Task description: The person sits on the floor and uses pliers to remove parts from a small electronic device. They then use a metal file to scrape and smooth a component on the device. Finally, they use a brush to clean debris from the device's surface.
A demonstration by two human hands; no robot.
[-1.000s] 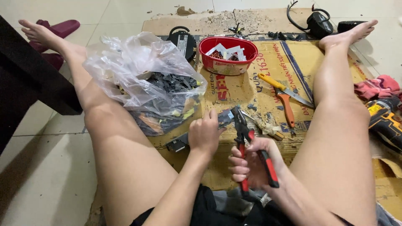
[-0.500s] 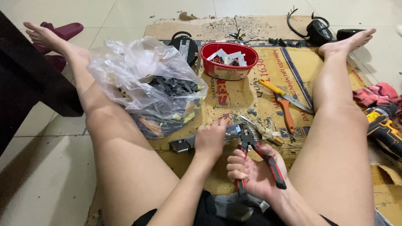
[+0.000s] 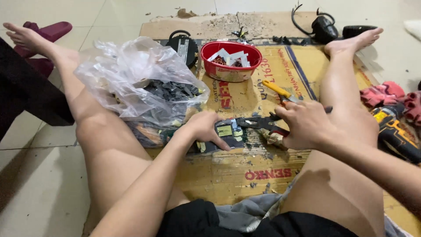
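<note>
Hands [image 3: 254, 127] low — gripping pliers [image 3: 263, 123]

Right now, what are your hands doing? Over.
Left hand pressing dark part onto cardboard. Right hand shut on pliers, biting the part. Plastic bag crowds left.

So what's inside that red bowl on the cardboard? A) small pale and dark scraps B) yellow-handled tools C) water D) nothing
A: the red bowl holds a heap of small white and dark pieces; the yellow-handled tool lies outside it on the cardboard.
</note>
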